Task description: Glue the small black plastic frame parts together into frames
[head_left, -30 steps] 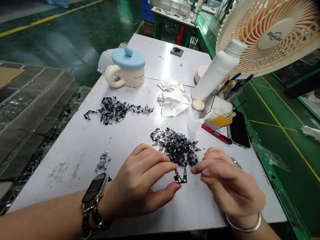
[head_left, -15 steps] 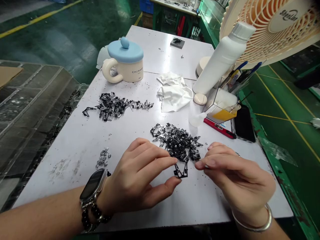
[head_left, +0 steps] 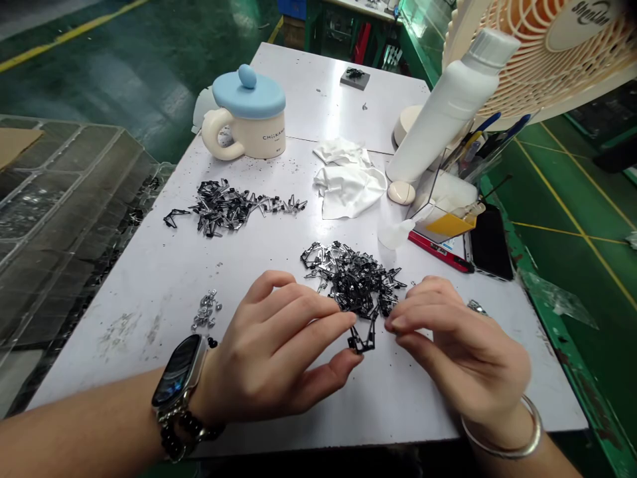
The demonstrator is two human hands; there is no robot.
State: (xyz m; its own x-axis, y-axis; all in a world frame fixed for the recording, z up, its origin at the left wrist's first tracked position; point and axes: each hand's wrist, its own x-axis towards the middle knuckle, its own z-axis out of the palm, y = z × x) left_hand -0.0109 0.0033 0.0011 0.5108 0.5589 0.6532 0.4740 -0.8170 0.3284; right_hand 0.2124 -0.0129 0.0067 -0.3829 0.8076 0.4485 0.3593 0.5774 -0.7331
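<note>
My left hand (head_left: 288,352) pinches a small black angular part (head_left: 365,337) between thumb and index finger, just in front of a heap of similar black parts (head_left: 353,275). To the right of that part is my right hand (head_left: 462,352), its thumb and fingertips pressed together; whatever they hold is too small to name. A second pile of black parts (head_left: 226,209) lies at the back left of the white table (head_left: 259,255). Small silvery pieces (head_left: 205,311) are scattered left of my left hand.
Behind the piles stand a cream mug (head_left: 261,136) with a blue lid and a white cloth (head_left: 351,189). At the right are a leaning white bottle (head_left: 448,109), a pen holder (head_left: 442,206), a phone (head_left: 490,242) and a fan (head_left: 542,60). Divided clear trays (head_left: 64,192) sit left.
My right hand has moved slightly left, closer to the black part in my left hand. My left hand keeps its pinch, and the view has shifted a little.
</note>
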